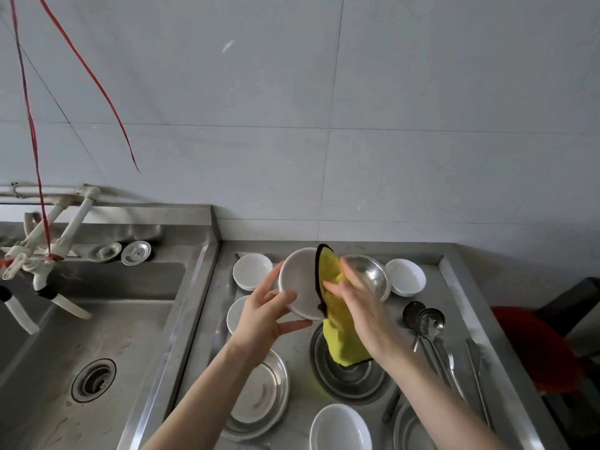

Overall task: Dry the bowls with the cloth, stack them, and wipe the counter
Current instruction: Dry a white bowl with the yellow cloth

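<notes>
Your left hand point(264, 315) grips the white bowl point(297, 280) by its lower left edge, tilted and lifted above the desk point(461, 287). Your right hand point(360, 306) holds the yellow cloth point(337, 319) bunched under its fingers against the bowl's right rim, and the rest of the cloth hangs down. I judge the bowl to be ceramic: stiff, rather light, fragile, and slippery if wet, so it is best held with the thumb on one face and the fingers on the other, while the soft cloth folds easily and wants a thick fold in the palm for rubbing.
</notes>
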Available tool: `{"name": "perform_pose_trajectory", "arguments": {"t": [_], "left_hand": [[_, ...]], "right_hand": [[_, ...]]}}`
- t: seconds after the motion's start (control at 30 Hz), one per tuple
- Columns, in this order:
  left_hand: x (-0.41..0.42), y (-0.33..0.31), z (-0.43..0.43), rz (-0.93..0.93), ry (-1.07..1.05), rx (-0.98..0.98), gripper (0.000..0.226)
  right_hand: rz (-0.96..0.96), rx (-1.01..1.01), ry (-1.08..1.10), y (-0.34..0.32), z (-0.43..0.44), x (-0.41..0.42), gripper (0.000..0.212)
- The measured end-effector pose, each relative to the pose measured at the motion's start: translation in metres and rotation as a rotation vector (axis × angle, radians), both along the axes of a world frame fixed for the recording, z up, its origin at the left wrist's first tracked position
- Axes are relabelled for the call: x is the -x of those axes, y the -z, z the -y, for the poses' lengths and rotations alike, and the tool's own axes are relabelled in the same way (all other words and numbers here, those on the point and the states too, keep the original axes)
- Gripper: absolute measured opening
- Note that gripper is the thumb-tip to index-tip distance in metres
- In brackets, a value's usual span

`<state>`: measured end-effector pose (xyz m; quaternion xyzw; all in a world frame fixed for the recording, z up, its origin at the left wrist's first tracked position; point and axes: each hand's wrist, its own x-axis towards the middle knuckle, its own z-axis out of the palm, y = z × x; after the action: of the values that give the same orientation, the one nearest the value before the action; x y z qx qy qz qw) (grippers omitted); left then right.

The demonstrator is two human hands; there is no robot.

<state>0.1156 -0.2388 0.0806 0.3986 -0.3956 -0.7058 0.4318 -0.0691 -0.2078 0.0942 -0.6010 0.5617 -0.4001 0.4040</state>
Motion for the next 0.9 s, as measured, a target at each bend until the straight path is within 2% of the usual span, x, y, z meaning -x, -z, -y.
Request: {"name": "perform_pose_trajectory", "arguments": {"t": [0.13, 0.2, 0.27, 0.33, 0.47, 0.57, 0.67, 0.77, 0.9], "left_hand": [[0.001, 0.001, -0.002, -0.036, 0.003, -0.004, 0.053], [0.003, -0.002, -0.003, -0.042, 0.016, 0.006, 0.055], [0.004, -0.003, -0.003, -0.036, 0.020, 0.023, 0.054], [0.004, -0.006, -0.002, -0.038, 0.021, 0.026, 0.055], [0.004, -0.009, -0.002, -0.029, 0.043, 0.048, 0.059], [0.003, -0.006, -0.002, -0.008, 0.049, 0.046, 0.061], [0.001, -0.009, 0.002, 0.083, 0.053, 0.059, 0.063], [-0.001, -0.017, 0.006, 0.244, 0.115, 0.105, 0.060], [-0.001, -0.025, 0.014, 0.499, 0.265, 0.160, 0.056]], "right_hand": [[-0.186, 0.259, 0.267, 0.010, 0.014, 0.003, 0.007], [-0.206, 0.262, 0.335, 0.012, 0.018, 0.000, 0.024], [-0.126, 0.196, 0.377, 0.008, 0.017, -0.005, 0.041], [-0.126, 0.140, 0.360, 0.005, 0.014, -0.010, 0.051], [-0.018, -0.003, 0.292, 0.002, 0.009, -0.018, 0.054], [0.016, -0.030, 0.333, 0.006, 0.012, -0.016, 0.051], [-0.097, -0.038, 0.379, 0.009, 0.020, -0.008, 0.029], [-0.293, 0.067, 0.351, 0.009, 0.024, 0.000, 0.012], [-0.554, 0.186, 0.137, -0.004, 0.024, 0.006, 0.034]]}}
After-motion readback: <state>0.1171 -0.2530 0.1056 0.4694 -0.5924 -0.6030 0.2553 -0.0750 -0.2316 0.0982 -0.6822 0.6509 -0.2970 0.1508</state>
